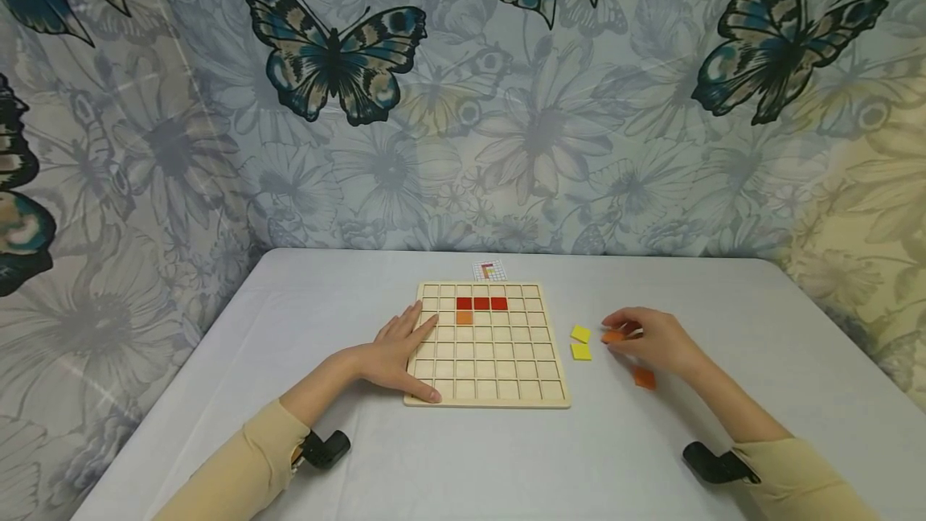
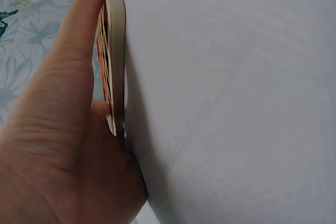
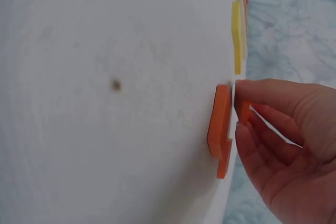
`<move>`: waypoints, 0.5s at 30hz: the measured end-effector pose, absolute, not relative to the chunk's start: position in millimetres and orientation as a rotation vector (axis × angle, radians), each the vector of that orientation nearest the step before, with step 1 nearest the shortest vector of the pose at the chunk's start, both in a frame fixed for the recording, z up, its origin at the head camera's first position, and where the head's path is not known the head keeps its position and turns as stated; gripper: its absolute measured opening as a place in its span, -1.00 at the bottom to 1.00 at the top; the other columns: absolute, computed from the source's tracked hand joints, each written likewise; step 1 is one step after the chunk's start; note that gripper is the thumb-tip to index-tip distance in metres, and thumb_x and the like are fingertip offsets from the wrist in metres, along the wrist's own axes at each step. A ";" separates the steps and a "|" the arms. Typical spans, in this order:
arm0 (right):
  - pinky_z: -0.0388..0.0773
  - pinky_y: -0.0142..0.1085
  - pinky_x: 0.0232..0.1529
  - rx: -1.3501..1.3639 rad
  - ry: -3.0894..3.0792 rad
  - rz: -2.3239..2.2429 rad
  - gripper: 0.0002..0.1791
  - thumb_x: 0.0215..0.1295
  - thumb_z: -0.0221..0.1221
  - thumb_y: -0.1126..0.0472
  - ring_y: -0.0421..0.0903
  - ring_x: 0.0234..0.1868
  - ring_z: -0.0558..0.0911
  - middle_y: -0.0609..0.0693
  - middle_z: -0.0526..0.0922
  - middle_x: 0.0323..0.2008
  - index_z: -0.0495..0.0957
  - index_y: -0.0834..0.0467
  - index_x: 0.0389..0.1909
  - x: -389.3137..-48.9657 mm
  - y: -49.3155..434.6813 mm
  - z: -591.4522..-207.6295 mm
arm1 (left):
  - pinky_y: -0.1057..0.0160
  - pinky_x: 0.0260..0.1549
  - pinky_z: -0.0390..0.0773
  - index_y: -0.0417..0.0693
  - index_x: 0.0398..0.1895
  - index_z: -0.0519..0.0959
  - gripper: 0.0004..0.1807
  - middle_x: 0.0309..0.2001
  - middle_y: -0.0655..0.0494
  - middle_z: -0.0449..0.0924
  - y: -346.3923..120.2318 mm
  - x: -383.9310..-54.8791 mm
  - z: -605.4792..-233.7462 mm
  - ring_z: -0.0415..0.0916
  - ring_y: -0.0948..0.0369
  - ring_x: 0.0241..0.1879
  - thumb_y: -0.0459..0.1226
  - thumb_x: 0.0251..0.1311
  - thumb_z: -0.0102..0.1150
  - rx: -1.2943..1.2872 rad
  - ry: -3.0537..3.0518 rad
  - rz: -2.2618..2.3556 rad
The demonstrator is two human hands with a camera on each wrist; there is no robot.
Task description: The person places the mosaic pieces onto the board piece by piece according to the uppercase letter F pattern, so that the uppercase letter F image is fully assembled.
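My left hand (image 1: 387,358) rests spread on the left edge of a wooden grid board (image 1: 501,344), the thumb near its front left corner. In the left wrist view the board's side (image 2: 117,51) shows beside that hand. Three red tiles (image 1: 481,304) lie in a row on the board, with one orange tile (image 1: 465,317) below the leftmost. Right of the board, my right hand (image 1: 660,340) pinches an orange square tile (image 3: 244,113) between thumb and fingers. Other orange tiles (image 3: 218,121) lie on the table near that hand.
Two yellow tiles (image 1: 580,342) lie between the board and my right hand. A small printed card (image 1: 489,270) with a coloured grid pattern sits behind the board. The white-covered table (image 1: 347,288) meets a butterfly-patterned wall (image 1: 463,183) at the back.
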State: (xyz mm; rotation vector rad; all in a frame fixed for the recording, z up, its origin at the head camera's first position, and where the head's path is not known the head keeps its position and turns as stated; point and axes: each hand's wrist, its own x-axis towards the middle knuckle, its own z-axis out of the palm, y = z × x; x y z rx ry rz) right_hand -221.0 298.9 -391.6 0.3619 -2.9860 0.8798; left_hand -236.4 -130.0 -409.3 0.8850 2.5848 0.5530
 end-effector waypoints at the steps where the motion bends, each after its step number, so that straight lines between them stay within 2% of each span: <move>1: 0.57 -0.18 -0.20 0.361 -2.984 0.897 -0.67 0.13 0.38 0.27 0.02 -0.18 0.61 0.06 0.67 -0.16 0.64 0.23 -0.06 -221.8 297.5 -392.1 | -0.12 0.40 -0.35 -0.08 0.58 -0.23 0.34 0.52 -0.20 -0.56 -130.1 -236.2 -409.0 -0.59 -0.02 0.50 0.27 -0.06 0.37 0.886 2.586 0.550; 9: 0.59 -0.09 -0.10 0.432 -2.979 0.968 -0.70 0.14 0.36 0.30 0.03 -0.15 0.62 0.05 0.66 -0.16 0.64 0.22 -0.08 -224.2 291.3 -394.8 | -0.11 0.40 -0.35 -0.08 0.58 -0.24 0.33 0.52 -0.20 -0.56 -130.1 -236.1 -408.3 -0.59 -0.02 0.50 0.27 -0.06 0.36 0.886 2.589 0.541; 15: 0.57 -0.03 -0.05 0.385 -3.005 0.921 -0.67 0.13 0.36 0.27 0.07 -0.10 0.61 0.07 0.66 -0.15 0.63 0.24 -0.06 -223.4 292.6 -396.2 | -0.11 0.40 -0.36 -0.09 0.57 -0.24 0.35 0.52 -0.20 -0.57 -131.1 -237.8 -411.5 -0.59 -0.02 0.50 0.31 -0.08 0.34 0.892 2.582 0.563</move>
